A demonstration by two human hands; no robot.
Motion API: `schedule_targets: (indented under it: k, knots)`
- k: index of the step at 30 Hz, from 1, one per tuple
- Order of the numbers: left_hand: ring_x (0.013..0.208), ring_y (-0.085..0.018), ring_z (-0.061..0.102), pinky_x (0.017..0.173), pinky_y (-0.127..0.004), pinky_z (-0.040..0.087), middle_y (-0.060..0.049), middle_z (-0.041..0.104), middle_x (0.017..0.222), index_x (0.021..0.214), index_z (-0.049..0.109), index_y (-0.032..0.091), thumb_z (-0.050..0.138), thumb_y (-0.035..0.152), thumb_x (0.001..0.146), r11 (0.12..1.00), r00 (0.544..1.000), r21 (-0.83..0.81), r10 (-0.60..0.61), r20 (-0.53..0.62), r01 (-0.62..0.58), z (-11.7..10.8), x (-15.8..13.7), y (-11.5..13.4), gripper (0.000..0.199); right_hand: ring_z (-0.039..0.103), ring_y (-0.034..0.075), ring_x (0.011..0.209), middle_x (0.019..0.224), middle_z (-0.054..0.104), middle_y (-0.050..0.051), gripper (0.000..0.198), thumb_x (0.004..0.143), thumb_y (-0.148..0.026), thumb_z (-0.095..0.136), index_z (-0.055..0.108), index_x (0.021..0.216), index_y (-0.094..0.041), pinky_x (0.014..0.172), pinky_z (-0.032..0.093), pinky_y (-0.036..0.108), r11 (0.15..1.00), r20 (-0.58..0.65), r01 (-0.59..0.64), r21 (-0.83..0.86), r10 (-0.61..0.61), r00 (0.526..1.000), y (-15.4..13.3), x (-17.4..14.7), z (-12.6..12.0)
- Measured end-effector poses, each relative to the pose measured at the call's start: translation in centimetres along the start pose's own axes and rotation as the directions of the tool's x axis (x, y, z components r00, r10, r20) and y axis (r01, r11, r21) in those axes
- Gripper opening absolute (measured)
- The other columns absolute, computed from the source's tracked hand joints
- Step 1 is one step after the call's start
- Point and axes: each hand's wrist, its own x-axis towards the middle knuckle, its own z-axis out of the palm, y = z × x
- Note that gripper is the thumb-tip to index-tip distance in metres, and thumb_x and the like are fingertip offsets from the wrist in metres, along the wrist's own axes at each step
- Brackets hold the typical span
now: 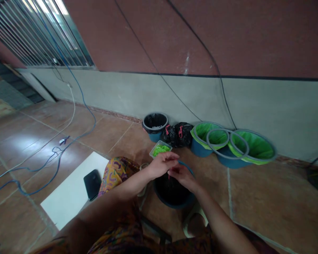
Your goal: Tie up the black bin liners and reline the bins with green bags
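Observation:
A blue bucket (pixel 172 205) stands on the floor in front of me, with a black bag (pixel 172 192) inside it. Both my hands are close together over its far rim. My right hand (pixel 183 175) is closed in a pinch, and a short piece of red drawstring (pixel 169 175) shows below its fingertips. Beside it, my left hand (pixel 162 164) has its fingers bent together near the same spot; what lies between them is hidden. Just beyond the left hand sits a clear tray (pixel 151 153) of bright green pieces (pixel 161 149).
Along the wall stand a black-lined bin (pixel 155 135), tied black bags (pixel 184 135) with red strings and green-lined blue buckets (pixel 201 150). Loose grey rings (pixel 227 155) rest across those buckets. A phone (pixel 92 184) lies on a white board (pixel 66 197); blue cables (pixel 60 158) cross the tiles.

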Motion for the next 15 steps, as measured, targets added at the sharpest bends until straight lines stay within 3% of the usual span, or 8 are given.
schedule_targets:
  k: [3, 7, 10, 12, 15]
  knots:
    - [0.082, -0.015, 0.064, 0.078, -0.027, 0.05, -0.006, 0.07, 0.093, 0.11, 0.065, 0.014, 0.065, 0.024, 0.081, 0.996, 0.997, 0.069, 0.063, -0.05, -0.06, -0.2, 0.9, -0.8, 0.031, 0.051, 0.014, 0.06, 0.061, 0.057, -0.002, 0.035, 0.084, -0.05, 0.053, 0.059, 0.068, -0.019, 0.06, 0.038, 0.027, 0.999, -0.002, -0.028, -0.022, 0.028, 1.0, 0.2, 0.2, 0.1]
    - [0.092, -0.017, 0.065, 0.088, -0.032, 0.05, -0.007, 0.069, 0.105, 0.117, 0.062, 0.015, 0.059, 0.014, 0.081, 0.962, 0.98, 0.271, 0.085, -0.177, -0.035, -1.5, 1.0, -3.8, 0.036, 0.051, 0.013, 0.057, 0.063, 0.059, -0.001, 0.034, 0.083, -0.049, 0.054, 0.065, 0.077, -0.018, 0.055, 0.037, 0.026, 0.993, -0.104, -0.117, 0.021, 0.118, 0.988, 0.1, 0.3, -0.6]
    - [0.088, -0.016, 0.063, 0.087, -0.031, 0.05, -0.004, 0.069, 0.1, 0.105, 0.065, 0.016, 0.057, 0.01, 0.078, 0.926, 0.997, 0.375, 0.07, -0.041, -0.049, -1.3, 0.3, -6.9, 0.029, 0.052, 0.013, 0.057, 0.064, 0.061, 0.0, 0.034, 0.082, -0.049, 0.054, 0.067, 0.08, -0.017, 0.055, 0.038, 0.026, 0.993, -0.137, -0.099, 0.058, 0.106, 0.985, -0.2, 0.3, -1.1]
    - [0.076, -0.013, 0.061, 0.076, -0.026, 0.051, -0.001, 0.067, 0.089, 0.098, 0.065, 0.015, 0.055, 0.013, 0.081, 0.944, 0.994, 0.323, 0.038, 0.098, -0.068, -0.2, -0.1, -8.9, 0.02, 0.051, 0.012, 0.056, 0.064, 0.061, 0.0, 0.036, 0.081, -0.05, 0.056, 0.068, 0.08, -0.017, 0.055, 0.038, 0.026, 0.992, -0.141, -0.086, 0.095, 0.099, 0.985, -0.4, 0.3, -1.1]
    - [0.064, -0.01, 0.057, 0.064, -0.023, 0.048, 0.0, 0.062, 0.079, 0.094, 0.063, 0.015, 0.05, 0.023, 0.089, 0.966, 0.997, 0.256, -0.001, 0.076, -0.019, 1.6, -0.3, -11.5, 0.016, 0.049, 0.011, 0.053, 0.062, 0.06, 0.0, 0.039, 0.078, -0.055, 0.06, 0.069, 0.08, -0.017, 0.053, 0.038, 0.025, 0.982, -0.168, -0.081, 0.173, 0.111, 0.98, -0.7, 0.4, -1.0]
